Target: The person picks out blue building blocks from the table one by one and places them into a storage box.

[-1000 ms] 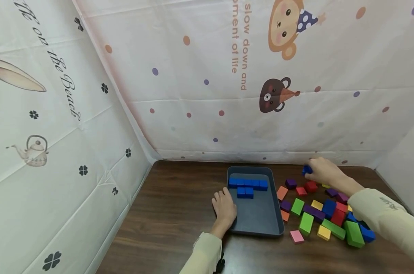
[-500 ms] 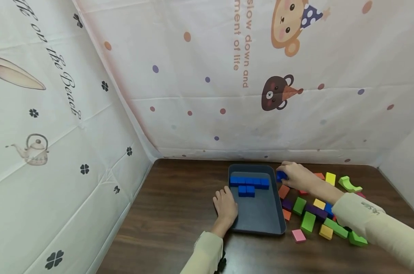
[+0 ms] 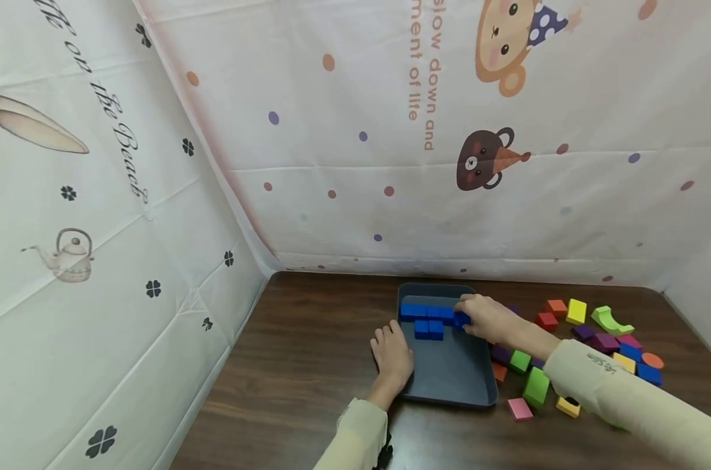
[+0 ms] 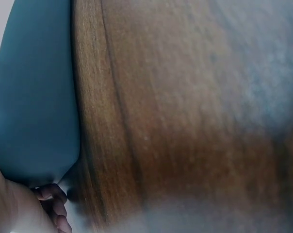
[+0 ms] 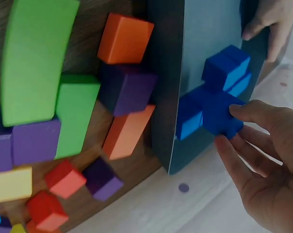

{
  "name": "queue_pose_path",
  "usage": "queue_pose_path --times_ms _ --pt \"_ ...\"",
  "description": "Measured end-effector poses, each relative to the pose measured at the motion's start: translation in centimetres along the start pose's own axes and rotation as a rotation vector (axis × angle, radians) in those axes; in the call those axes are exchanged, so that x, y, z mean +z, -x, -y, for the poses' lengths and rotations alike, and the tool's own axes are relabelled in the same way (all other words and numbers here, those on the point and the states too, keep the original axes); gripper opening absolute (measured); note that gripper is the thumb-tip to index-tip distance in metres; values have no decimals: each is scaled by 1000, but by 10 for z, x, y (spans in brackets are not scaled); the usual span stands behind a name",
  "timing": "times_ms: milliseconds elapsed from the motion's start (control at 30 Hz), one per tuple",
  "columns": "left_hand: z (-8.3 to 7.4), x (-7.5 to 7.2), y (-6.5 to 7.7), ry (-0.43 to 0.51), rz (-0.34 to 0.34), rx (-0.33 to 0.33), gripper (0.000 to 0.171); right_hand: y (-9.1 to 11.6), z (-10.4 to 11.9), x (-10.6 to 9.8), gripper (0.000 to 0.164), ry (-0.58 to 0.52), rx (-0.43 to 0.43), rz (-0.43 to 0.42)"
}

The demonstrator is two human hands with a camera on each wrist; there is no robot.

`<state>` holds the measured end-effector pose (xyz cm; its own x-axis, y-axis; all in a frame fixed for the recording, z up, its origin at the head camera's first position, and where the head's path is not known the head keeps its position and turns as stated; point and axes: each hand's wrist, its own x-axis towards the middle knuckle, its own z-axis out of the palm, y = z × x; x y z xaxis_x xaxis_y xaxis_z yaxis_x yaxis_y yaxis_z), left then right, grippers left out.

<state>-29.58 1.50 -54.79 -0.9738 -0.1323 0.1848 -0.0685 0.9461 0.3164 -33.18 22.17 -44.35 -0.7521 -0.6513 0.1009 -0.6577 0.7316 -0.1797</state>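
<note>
A dark grey tray (image 3: 455, 369) lies on the wooden table. A row of blue cubes (image 3: 426, 311) lines its far end, with two more blue cubes (image 3: 428, 329) in front. My right hand (image 3: 484, 318) pinches a blue cube (image 3: 462, 319) at the row's right end. In the right wrist view thumb and fingers of that right hand (image 5: 255, 145) touch this blue cube (image 5: 223, 116) inside the tray (image 5: 204, 34). My left hand (image 3: 393, 356) rests flat against the tray's left rim. The left wrist view shows the tray (image 4: 35, 97) and the left hand's fingertips (image 4: 52, 204).
Several loose coloured blocks lie to the right of the tray: a green one (image 3: 535, 386), a pink one (image 3: 520, 409), a yellow one (image 3: 576, 311), a green arch (image 3: 610, 320). Printed cloth walls (image 3: 390, 163) close the table at the back and left.
My right hand has carried the blue cube leftward from the far right of the table into the tray, to the row's right end. The left hand has stayed at the tray's rim.
</note>
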Motion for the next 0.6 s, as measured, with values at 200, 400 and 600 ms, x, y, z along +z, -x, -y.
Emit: queue_pose_path --times_ms 200,400,600 --pt "0 3 1 -25 -16 11 50 -8 6 16 28 -22 -20 27" --pt "0 1 3 -46 -28 4 46 -12 7 25 23 -47 -17 69" --pt "-2 3 3 -51 -10 -12 48 -11 7 29 22 -28 -52 59"
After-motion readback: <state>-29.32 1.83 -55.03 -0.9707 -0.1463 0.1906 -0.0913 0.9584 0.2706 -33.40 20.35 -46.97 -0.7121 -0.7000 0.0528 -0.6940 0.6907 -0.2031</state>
